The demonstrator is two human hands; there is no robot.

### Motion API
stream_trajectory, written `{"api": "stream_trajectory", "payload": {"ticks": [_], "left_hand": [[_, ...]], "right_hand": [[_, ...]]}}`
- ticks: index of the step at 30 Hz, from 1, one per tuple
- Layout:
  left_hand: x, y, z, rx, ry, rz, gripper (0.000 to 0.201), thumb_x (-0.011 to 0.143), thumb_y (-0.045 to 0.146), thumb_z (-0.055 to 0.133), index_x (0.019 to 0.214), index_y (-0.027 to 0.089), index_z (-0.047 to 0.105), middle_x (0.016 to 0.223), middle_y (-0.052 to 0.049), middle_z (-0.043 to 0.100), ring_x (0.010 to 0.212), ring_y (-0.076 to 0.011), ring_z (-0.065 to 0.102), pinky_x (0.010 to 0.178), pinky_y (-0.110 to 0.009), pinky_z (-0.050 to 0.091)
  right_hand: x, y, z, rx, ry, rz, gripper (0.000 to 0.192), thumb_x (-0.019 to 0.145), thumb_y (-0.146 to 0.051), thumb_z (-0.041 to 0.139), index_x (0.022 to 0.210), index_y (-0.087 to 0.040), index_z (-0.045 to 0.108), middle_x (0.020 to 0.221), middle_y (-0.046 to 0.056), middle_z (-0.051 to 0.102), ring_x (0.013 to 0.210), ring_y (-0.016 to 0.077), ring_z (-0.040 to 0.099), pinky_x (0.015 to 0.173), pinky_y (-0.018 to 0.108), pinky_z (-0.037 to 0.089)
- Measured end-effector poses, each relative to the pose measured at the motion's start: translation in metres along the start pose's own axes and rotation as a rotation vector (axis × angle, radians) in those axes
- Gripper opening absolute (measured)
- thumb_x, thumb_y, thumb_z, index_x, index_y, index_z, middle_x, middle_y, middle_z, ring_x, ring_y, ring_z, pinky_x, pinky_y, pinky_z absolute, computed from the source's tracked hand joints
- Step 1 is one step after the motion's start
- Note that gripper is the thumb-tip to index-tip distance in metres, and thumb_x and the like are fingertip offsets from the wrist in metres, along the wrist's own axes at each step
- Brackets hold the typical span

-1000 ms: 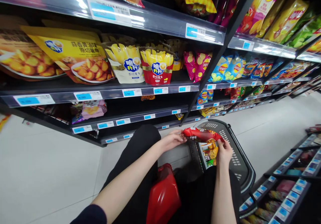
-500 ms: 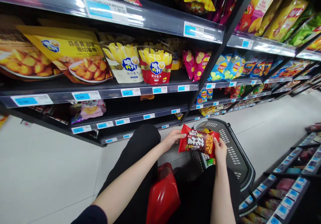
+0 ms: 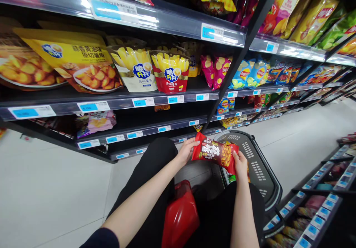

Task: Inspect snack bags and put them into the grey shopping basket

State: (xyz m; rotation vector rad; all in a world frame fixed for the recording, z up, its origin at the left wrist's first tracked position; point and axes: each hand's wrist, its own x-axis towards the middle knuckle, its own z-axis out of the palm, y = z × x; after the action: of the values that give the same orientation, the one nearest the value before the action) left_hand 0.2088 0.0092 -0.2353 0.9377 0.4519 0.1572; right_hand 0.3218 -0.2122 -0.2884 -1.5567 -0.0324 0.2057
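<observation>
A red snack bag printed with round yellow snacks is held flat between both hands, over the near end of a black shopping basket. My left hand grips the bag's left end. My right hand grips its right end from below. Another packet lies inside the basket, mostly hidden under the bag and my right hand.
Dark shelves with blue price tags fill the left and top, stocked with yellow potato snack bags, fry pouches and chip bags. A red object sits by my knees. A low shelf stands at the right. White floor tiles run down the aisle.
The red bag came up out of the basket and turned from edge-on to face-up. Both hands rose slightly and shifted left with it.
</observation>
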Motion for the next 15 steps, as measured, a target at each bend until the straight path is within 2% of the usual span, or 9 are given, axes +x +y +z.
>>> {"api": "stream_trajectory", "payload": {"ticks": [2, 4, 7, 10, 15], "left_hand": [[0.000, 0.001, -0.001, -0.024, -0.005, 0.001, 0.041, 0.056, 0.034, 0.071, 0.091, 0.014, 0.062, 0.076, -0.004, 0.067, 0.070, -0.0168, 0.063, 0.066, -0.026, 0.048], [0.000, 0.001, -0.001, 0.021, 0.002, 0.000, 0.037, 0.057, 0.036, 0.071, 0.085, 0.014, 0.062, 0.066, -0.001, 0.063, 0.059, -0.0130, 0.060, 0.057, -0.022, 0.045], [0.000, 0.001, -0.002, 0.143, 0.024, -0.006, 0.030, 0.060, 0.041, 0.069, 0.069, 0.015, 0.057, 0.042, 0.007, 0.046, 0.036, -0.0051, 0.041, 0.038, -0.016, 0.027], [0.002, 0.002, -0.005, 0.227, 0.041, -0.007, 0.028, 0.066, 0.040, 0.067, 0.063, 0.016, 0.052, 0.031, 0.011, 0.035, 0.026, -0.0031, 0.028, 0.033, -0.015, 0.015], [0.008, 0.005, -0.011, 0.334, 0.085, -0.051, 0.027, 0.072, 0.039, 0.064, 0.068, 0.017, 0.049, 0.034, 0.006, 0.049, 0.024, -0.0073, 0.043, 0.030, -0.013, 0.017]], "right_hand": [[-0.001, -0.002, 0.001, 0.007, -0.013, 0.010, 0.043, 0.062, -0.052, 0.068, 0.085, -0.016, 0.063, 0.074, 0.004, 0.067, 0.061, 0.0187, 0.061, 0.059, 0.032, 0.050], [-0.002, -0.003, 0.001, 0.006, -0.015, 0.012, 0.044, 0.061, -0.052, 0.069, 0.085, -0.016, 0.063, 0.074, 0.004, 0.067, 0.062, 0.0190, 0.061, 0.059, 0.032, 0.050], [-0.003, -0.005, 0.001, -0.004, -0.002, -0.006, 0.043, 0.061, -0.052, 0.068, 0.084, -0.016, 0.063, 0.076, 0.004, 0.067, 0.064, 0.0188, 0.061, 0.061, 0.031, 0.050], [-0.004, -0.007, 0.000, -0.037, 0.003, -0.037, 0.039, 0.062, -0.048, 0.070, 0.082, -0.015, 0.064, 0.069, 0.002, 0.066, 0.060, 0.0167, 0.058, 0.058, 0.028, 0.048], [-0.007, -0.008, -0.001, -0.068, -0.039, -0.061, 0.036, 0.058, -0.037, 0.075, 0.085, -0.014, 0.068, 0.070, 0.002, 0.067, 0.059, 0.0157, 0.056, 0.058, 0.028, 0.048]]}}
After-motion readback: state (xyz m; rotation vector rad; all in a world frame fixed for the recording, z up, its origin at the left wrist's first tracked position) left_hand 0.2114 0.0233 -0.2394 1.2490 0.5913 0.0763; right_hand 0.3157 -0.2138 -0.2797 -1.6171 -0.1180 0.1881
